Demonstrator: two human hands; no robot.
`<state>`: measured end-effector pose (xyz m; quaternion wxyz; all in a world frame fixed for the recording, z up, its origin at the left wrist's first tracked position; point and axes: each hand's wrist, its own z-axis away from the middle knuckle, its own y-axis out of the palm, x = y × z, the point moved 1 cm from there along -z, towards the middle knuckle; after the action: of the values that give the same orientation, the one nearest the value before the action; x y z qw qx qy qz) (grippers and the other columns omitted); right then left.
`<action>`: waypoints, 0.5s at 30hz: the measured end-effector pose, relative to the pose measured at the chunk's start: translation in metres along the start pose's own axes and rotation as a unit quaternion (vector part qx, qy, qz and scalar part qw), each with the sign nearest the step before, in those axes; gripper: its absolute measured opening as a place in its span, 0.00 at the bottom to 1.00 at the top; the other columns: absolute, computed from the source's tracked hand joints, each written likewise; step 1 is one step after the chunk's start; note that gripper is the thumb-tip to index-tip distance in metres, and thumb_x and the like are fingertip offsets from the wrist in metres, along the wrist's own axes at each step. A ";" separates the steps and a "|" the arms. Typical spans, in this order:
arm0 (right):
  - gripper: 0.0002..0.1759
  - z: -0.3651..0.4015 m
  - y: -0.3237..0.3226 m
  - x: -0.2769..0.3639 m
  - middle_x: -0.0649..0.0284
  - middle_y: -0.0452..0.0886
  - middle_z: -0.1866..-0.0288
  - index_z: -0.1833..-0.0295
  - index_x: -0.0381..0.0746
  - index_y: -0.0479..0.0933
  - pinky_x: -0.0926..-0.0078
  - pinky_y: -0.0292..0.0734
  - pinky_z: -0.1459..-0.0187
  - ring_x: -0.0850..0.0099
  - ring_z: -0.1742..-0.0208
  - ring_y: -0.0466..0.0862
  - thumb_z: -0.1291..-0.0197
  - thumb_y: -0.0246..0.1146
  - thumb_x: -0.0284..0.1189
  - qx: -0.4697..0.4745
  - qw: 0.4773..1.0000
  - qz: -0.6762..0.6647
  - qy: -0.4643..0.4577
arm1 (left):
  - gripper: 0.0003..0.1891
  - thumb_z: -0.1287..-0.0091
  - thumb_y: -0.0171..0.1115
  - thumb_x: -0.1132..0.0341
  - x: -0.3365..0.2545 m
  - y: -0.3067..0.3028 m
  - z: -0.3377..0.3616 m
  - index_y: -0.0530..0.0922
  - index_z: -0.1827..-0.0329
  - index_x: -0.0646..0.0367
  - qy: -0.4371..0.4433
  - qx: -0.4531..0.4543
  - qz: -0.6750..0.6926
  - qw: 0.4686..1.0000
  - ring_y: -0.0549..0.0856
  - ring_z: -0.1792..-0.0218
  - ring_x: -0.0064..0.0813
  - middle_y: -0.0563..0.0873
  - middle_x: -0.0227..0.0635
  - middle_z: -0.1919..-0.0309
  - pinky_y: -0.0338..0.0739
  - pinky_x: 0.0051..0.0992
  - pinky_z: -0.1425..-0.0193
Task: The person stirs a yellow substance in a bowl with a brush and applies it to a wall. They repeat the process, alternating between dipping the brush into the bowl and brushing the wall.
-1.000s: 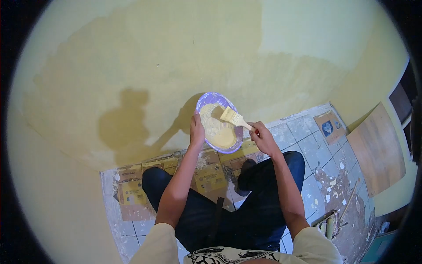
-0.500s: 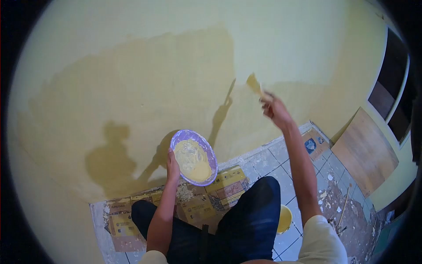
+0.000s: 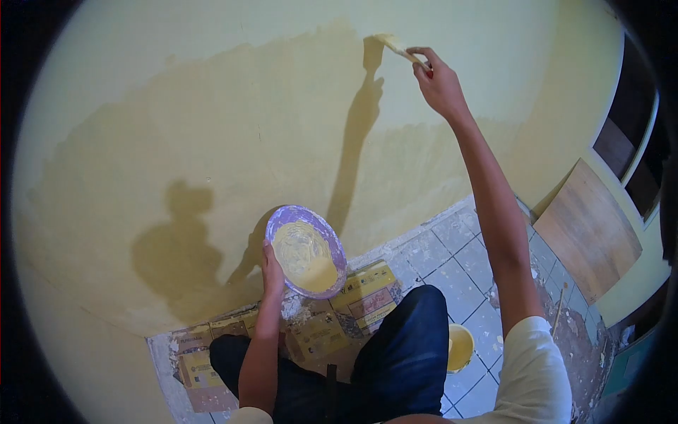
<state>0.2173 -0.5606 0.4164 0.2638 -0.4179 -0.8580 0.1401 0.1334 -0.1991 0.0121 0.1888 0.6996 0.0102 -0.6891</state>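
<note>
The head view shows the wall [image 3: 268, 155] in front of the person, and it is the landmark here. The right hand [image 3: 439, 85] is up high near the wall, with its fingers pinching the handle of a paintbrush [image 3: 394, 46]. The brush tip seems to touch the wall, at the edge of the darker yellow paint, but its shadow makes this hard to tell. The left hand [image 3: 272, 272] is lower, in front of the wall, and grips the side of a purple bowl [image 3: 340, 244]. The bowl is tilted, with pale yellow paint [image 3: 318, 272] inside. Flat cardboard [image 3: 318, 338] lies on the tiled floor [image 3: 452, 286] along the foot of the wall. A yellow bucket [image 3: 461, 348] stands farther out from the wall, beside the person's knee. A wooden board [image 3: 590, 230] leans at the wall's right end.
</note>
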 end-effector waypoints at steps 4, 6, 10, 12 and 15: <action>0.16 -0.001 0.037 -0.019 0.46 0.85 0.65 0.39 0.46 0.79 0.53 0.79 0.60 0.47 0.64 0.85 0.31 0.61 0.30 -0.010 0.997 0.028 -0.067 | 0.40 0.17 0.37 0.37 -0.008 0.005 0.007 0.63 0.20 0.66 -0.023 -0.003 -0.012 1.000 0.75 0.28 0.39 0.75 0.49 0.27 0.66 0.33 0.23; 0.17 0.035 0.061 -0.032 0.44 0.85 0.60 0.41 0.46 0.79 0.47 0.79 0.56 0.41 0.56 0.84 0.34 0.62 0.29 0.049 0.997 0.050 -0.026 | 0.40 0.17 0.37 0.38 -0.006 0.003 0.004 0.63 0.20 0.66 -0.016 0.001 -0.017 1.000 0.75 0.28 0.39 0.75 0.49 0.28 0.67 0.33 0.24; 0.17 0.099 0.082 -0.056 0.52 0.75 0.77 0.40 0.47 0.81 0.60 0.73 0.67 0.59 0.75 0.78 0.33 0.62 0.28 0.111 0.992 0.042 -0.030 | 0.39 0.17 0.37 0.38 -0.004 0.003 0.003 0.64 0.21 0.67 0.007 -0.027 -0.046 0.999 0.75 0.28 0.41 0.75 0.51 0.28 0.66 0.34 0.23; 0.16 0.098 0.076 -0.051 0.52 0.75 0.77 0.41 0.47 0.82 0.61 0.73 0.69 0.59 0.75 0.78 0.34 0.63 0.26 0.117 0.992 0.037 -0.009 | 0.40 0.17 0.37 0.38 -0.007 0.001 0.004 0.64 0.21 0.67 0.017 -0.024 -0.058 0.998 0.75 0.28 0.41 0.75 0.52 0.28 0.66 0.34 0.23; 0.16 0.044 0.035 -0.003 0.49 0.83 0.71 0.41 0.50 0.82 0.52 0.79 0.64 0.48 0.66 0.85 0.33 0.63 0.31 0.031 0.995 0.094 -0.033 | 0.39 0.17 0.37 0.39 -0.007 0.001 0.006 0.65 0.21 0.68 -0.010 -0.012 -0.060 0.998 0.75 0.28 0.42 0.76 0.53 0.29 0.65 0.34 0.23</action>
<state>0.2164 -0.5428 0.3626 0.2339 -0.4835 -0.8184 0.2044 0.1281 -0.2002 0.0192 0.1561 0.6886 0.0585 -0.7057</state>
